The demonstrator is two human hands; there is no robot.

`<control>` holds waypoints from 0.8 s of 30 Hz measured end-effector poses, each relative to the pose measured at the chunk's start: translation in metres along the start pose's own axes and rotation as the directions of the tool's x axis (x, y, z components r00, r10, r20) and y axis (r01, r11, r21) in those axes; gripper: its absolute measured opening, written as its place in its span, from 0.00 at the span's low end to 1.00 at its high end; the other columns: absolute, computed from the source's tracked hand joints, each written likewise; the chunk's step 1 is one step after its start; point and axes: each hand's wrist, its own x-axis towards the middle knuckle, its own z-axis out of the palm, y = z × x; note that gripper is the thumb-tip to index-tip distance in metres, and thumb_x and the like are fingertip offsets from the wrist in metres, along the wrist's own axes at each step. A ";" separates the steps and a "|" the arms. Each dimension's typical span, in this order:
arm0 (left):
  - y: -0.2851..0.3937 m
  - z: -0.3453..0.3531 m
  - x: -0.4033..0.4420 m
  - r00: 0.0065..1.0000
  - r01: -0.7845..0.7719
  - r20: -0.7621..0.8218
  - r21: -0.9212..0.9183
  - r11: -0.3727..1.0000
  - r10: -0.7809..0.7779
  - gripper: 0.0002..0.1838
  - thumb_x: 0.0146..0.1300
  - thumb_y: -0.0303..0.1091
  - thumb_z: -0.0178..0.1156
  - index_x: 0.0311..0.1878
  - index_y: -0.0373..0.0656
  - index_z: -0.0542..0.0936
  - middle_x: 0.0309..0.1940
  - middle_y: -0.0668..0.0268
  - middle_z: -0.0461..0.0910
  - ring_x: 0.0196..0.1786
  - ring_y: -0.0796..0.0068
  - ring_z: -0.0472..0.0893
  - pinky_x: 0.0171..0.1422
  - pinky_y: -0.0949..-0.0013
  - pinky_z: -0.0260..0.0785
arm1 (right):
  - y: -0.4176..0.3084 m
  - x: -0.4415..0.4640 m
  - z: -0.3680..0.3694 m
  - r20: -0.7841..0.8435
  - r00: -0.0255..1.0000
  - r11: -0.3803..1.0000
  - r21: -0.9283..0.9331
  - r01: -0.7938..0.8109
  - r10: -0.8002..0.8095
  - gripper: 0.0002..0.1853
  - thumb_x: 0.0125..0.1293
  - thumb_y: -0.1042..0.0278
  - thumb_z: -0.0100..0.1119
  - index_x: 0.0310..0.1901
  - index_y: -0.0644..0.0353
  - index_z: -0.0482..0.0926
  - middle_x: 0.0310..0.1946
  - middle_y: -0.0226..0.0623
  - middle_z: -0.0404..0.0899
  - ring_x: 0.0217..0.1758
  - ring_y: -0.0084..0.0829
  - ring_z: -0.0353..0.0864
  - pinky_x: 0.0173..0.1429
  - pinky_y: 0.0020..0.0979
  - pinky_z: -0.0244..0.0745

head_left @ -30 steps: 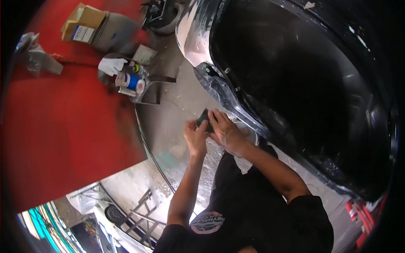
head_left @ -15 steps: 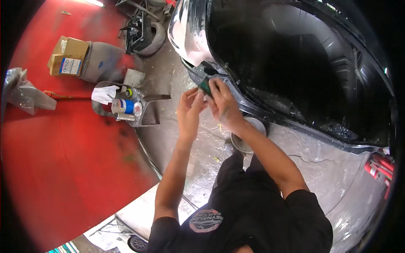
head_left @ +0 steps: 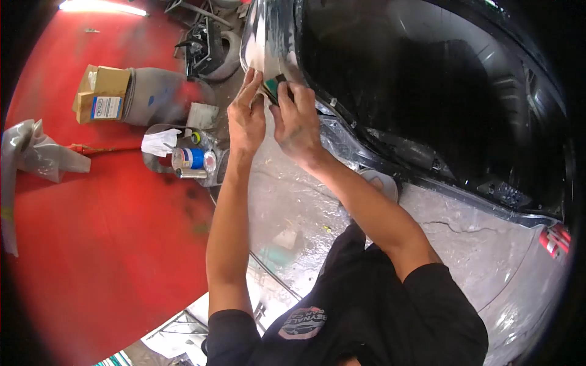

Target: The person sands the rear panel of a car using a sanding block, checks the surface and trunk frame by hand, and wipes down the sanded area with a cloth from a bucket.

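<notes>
My right hand (head_left: pixel 297 122) is closed around a small green-and-dark sanding block (head_left: pixel 272 85), held against the car's body panel (head_left: pixel 271 58). Patches of white, grey and black show on that panel. To the left, my left hand (head_left: pixel 246 116) reaches up with its fingers stretched out along the panel's lower edge, and I see nothing held in it. The block's underside is hidden by my fingers. Beside the panel is the car's large, dark, glossy opening (head_left: pixel 421 79).
At the left stands a red surface (head_left: pixel 110 244). A cardboard box (head_left: pixel 104 85) sits by a grey drum (head_left: pixel 155 94). A blue-and-white can (head_left: pixel 188 158) and a white cloth (head_left: pixel 160 141) lie on a stand. A bucket (head_left: pixel 384 183) is on the wet floor (head_left: pixel 293 189).
Both hands have moved up and left, from in front of the car onto its patched panel. My left hand has come away from the sanding block and straightened its fingers; the right still grips it.
</notes>
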 end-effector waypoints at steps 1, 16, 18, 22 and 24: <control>0.003 -0.004 0.003 0.999 0.035 0.032 -0.027 0.999 -0.034 0.27 0.70 0.17 0.55 0.72 0.35 0.77 0.76 0.44 0.71 0.78 0.51 0.72 0.77 0.62 0.67 | -0.005 0.013 0.009 -0.040 0.999 1.000 -0.014 -0.014 0.013 0.23 0.70 0.73 0.64 0.63 0.76 0.75 0.58 0.57 0.73 0.59 0.57 0.73 0.64 0.48 0.71; 0.002 -0.025 0.011 0.983 0.018 0.184 -0.063 0.998 -0.006 0.34 0.63 0.14 0.51 0.75 0.40 0.75 0.78 0.47 0.68 0.81 0.54 0.66 0.82 0.64 0.59 | -0.015 0.015 0.009 -0.097 0.992 0.997 0.019 -0.076 0.078 0.20 0.70 0.69 0.61 0.57 0.78 0.80 0.47 0.57 0.75 0.53 0.55 0.75 0.59 0.49 0.72; 0.002 -0.023 0.006 0.984 0.043 0.177 -0.060 0.997 -0.031 0.34 0.62 0.14 0.51 0.75 0.39 0.75 0.78 0.47 0.68 0.81 0.53 0.66 0.82 0.63 0.59 | -0.016 0.015 0.011 -0.116 0.991 0.998 0.000 -0.067 0.067 0.20 0.71 0.69 0.61 0.57 0.78 0.80 0.46 0.57 0.76 0.53 0.55 0.75 0.60 0.49 0.72; -0.005 -0.026 0.005 0.977 0.009 0.212 -0.053 0.999 0.003 0.36 0.61 0.13 0.51 0.75 0.40 0.74 0.79 0.47 0.67 0.82 0.51 0.64 0.83 0.62 0.57 | -0.018 0.041 0.014 -0.028 0.983 0.983 0.007 -0.181 0.181 0.21 0.71 0.68 0.62 0.57 0.78 0.80 0.48 0.58 0.74 0.54 0.54 0.74 0.60 0.49 0.71; 0.002 -0.028 0.008 0.975 -0.014 0.220 -0.019 1.000 0.017 0.36 0.61 0.13 0.51 0.76 0.40 0.73 0.79 0.47 0.66 0.83 0.51 0.63 0.85 0.61 0.56 | -0.006 0.012 0.013 -0.072 0.995 0.995 -0.069 -0.072 0.067 0.20 0.71 0.67 0.63 0.55 0.78 0.80 0.47 0.57 0.75 0.54 0.54 0.75 0.59 0.48 0.71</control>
